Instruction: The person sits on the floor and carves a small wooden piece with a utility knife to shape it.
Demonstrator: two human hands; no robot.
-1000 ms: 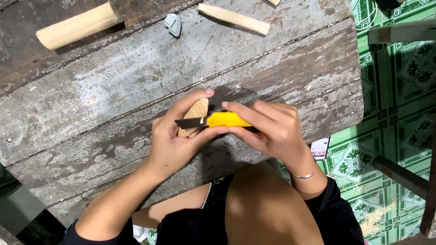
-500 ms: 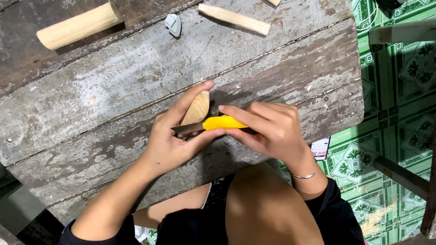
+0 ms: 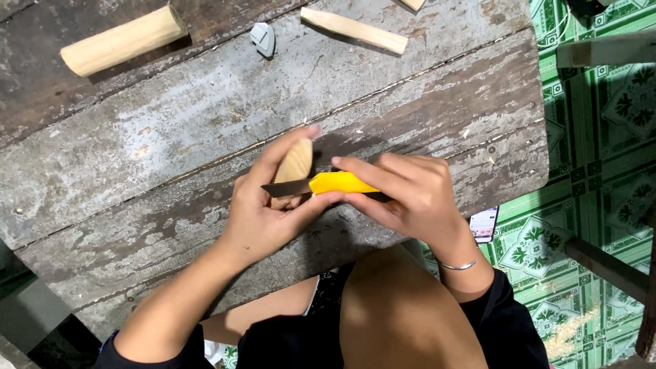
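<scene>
My left hand [image 3: 263, 212] grips a small pale wooden piece [image 3: 295, 164], holding it upright over the worn grey wooden table [image 3: 205, 123]. My right hand [image 3: 406, 195] holds a utility knife with a yellow handle [image 3: 338, 183]. Its dark blade [image 3: 287, 188] lies across the lower part of the wooden piece, with my left thumb pressed near the blade's back.
A thick round wooden stick [image 3: 123, 41] lies at the far left of the table. A thinner split stick [image 3: 354, 30] lies at the far middle, with a small grey object [image 3: 263, 38] between them. Green patterned floor tiles [image 3: 601, 137] lie to the right, beside wooden furniture legs [image 3: 605, 266].
The wooden piece has tilted more upright in my left hand, and the blade has shifted slightly along it. Both hands stay in the same spot.
</scene>
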